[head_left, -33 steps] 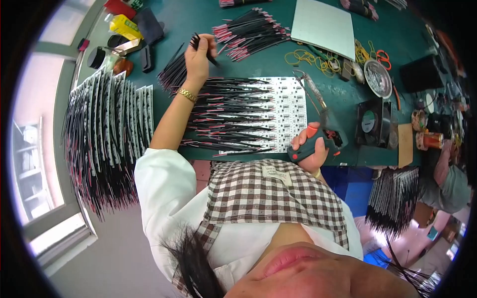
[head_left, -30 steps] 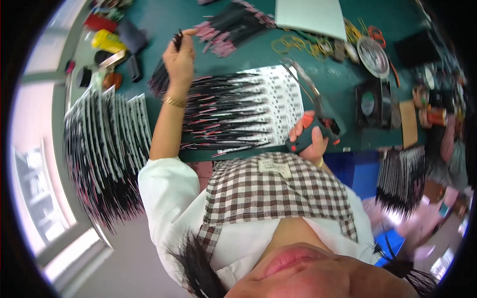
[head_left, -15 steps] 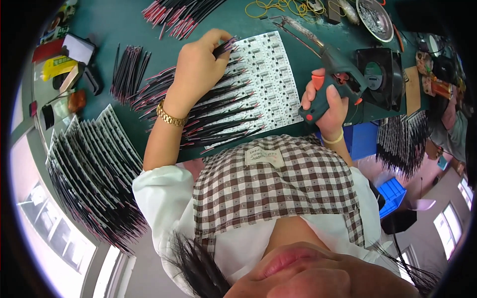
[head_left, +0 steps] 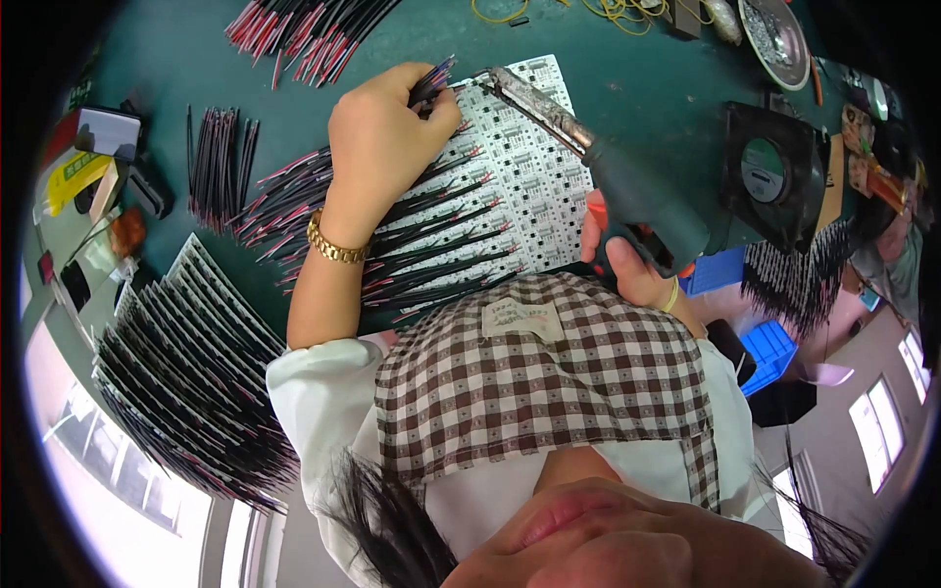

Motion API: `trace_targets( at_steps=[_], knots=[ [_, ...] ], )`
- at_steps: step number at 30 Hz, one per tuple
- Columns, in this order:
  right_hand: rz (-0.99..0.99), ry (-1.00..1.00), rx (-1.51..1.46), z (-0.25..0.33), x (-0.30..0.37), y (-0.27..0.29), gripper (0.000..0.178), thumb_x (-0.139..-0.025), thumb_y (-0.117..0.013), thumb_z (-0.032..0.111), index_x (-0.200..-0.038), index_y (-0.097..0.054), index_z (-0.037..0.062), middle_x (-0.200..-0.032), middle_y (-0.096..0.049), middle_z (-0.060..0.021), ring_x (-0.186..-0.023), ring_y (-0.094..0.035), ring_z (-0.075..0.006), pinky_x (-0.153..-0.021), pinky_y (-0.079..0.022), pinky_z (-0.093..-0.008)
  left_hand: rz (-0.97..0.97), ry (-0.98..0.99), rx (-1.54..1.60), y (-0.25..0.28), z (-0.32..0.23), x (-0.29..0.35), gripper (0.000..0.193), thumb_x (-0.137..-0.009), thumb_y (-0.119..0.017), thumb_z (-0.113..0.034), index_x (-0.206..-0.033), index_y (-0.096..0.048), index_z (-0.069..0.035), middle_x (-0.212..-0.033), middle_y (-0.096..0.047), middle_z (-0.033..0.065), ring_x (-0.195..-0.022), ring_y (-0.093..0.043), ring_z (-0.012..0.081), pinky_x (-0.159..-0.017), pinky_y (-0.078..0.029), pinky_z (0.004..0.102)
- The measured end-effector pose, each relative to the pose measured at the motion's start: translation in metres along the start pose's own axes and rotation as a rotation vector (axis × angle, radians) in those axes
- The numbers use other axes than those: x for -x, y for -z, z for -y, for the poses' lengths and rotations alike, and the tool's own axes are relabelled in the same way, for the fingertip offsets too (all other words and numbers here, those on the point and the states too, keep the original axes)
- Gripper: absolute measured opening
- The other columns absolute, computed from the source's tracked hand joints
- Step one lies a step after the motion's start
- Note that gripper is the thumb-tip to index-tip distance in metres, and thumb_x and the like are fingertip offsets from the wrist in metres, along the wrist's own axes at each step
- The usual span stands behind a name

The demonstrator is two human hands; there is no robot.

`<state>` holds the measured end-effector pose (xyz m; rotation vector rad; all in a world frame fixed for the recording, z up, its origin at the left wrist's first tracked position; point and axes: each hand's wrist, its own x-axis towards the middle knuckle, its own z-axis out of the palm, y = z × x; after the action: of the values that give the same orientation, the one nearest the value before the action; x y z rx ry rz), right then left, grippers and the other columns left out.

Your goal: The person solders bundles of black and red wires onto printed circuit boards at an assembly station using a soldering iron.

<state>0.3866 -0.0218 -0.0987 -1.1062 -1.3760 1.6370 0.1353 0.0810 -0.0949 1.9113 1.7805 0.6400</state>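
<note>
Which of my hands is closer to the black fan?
Right. Your right hand is lower left of the black fan, gripping the soldering gun; your left hand is much farther left, holding wires.

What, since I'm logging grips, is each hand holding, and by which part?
The left hand holds dark wires near their visible ends; the right hand holds a soldering gun by its handle.

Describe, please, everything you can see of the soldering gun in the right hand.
The soldering gun has a dark green, plastic-looking body, an orange-red trigger and a stained metallic barrel with a thin rod alongside. The right hand grips its partly hidden handle. The barrel slants up and left across the circuit-board sheet, its tip near the wires in the left hand; contact is unclear.
</note>
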Motion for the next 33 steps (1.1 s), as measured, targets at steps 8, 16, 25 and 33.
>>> trace_targets(
  at_steps=[8, 16, 25, 33],
  knots=[
    [-0.104, -0.056, -0.11, -0.005, -0.004, -0.007, 0.014, -0.085, -0.057, 0.007, -0.097, -0.061, 0.0003, -0.074, -0.062, -0.0024, -0.066, -0.06, -0.0114, -0.064, -0.049, -0.0266, -0.046, -0.024, -0.009, -0.005, 0.005, -0.001, 0.014, -0.071, -0.067, -0.02, -0.079, -0.069, -0.008, -0.058, -0.06, 0.0069, -0.052, -0.059, 0.0216, -0.05, -0.046, 0.032],
    [-0.019, -0.113, 0.082, 0.002, -0.004, -0.009, 0.03, -0.09, -0.051, 0.031, -0.091, -0.054, 0.0014, -0.075, -0.057, -0.0056, -0.069, -0.052, -0.0129, -0.065, -0.041, -0.0272, -0.038, -0.019, -0.019, -0.002, 0.007, 0.004, 0.015, -0.071, -0.067, -0.02, -0.079, -0.068, -0.008, -0.057, -0.059, 0.0072, -0.052, -0.058, 0.022, -0.05, -0.046, 0.0322],
    [-0.026, 0.043, 0.24, -0.016, 0.008, -0.013, 0.043, -0.089, -0.055, 0.026, -0.123, -0.046, 0.0016, -0.072, -0.054, -0.0072, -0.06, -0.046, -0.0101, -0.053, -0.036, -0.0243, -0.029, -0.035, 0.012, -0.001, 0.01, 0.006, 0.014, -0.071, -0.067, -0.022, -0.077, -0.068, -0.009, -0.056, -0.058, 0.0068, -0.053, -0.059, 0.0224, -0.051, -0.046, 0.0326],
    [-0.016, -0.011, 0.211, -0.01, 0.002, -0.013, 0.031, -0.087, -0.057, 0.031, -0.099, -0.055, 0.0018, -0.07, -0.052, -0.003, -0.057, -0.044, -0.008, -0.052, -0.035, -0.0235, 0.013, 0.009, -0.028, 0.002, 0.009, 0.008, 0.015, -0.072, -0.067, -0.02, -0.08, -0.068, -0.007, -0.061, -0.061, 0.0059, -0.053, -0.058, 0.0161, -0.053, -0.046, 0.0281]
  ],
)
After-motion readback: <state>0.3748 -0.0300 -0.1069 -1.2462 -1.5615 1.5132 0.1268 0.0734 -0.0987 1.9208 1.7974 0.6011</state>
